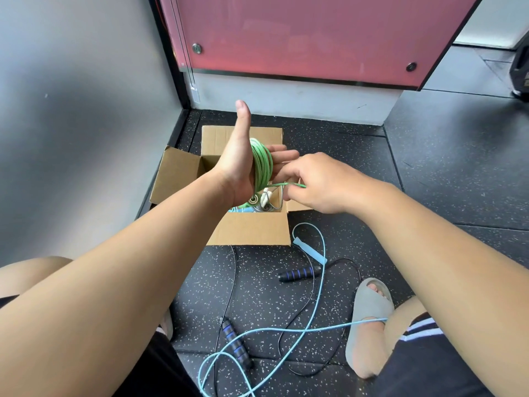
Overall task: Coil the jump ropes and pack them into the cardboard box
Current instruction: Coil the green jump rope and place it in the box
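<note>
Above the box (252,233), green rope (262,164) round flat left hand (237,164), end tight between right fingers (294,174).

— What's worn on the legs?
— They're black fabric shorts (423,373), with white stripes (420,329) across the right leg's hem.
— And the feet?
— There's a grey moulded open-toe slide sandal (369,308) on the right foot. On the left, only a pale edge of footwear (167,325) shows.
— The arms?
— Bare along all that shows.
</note>
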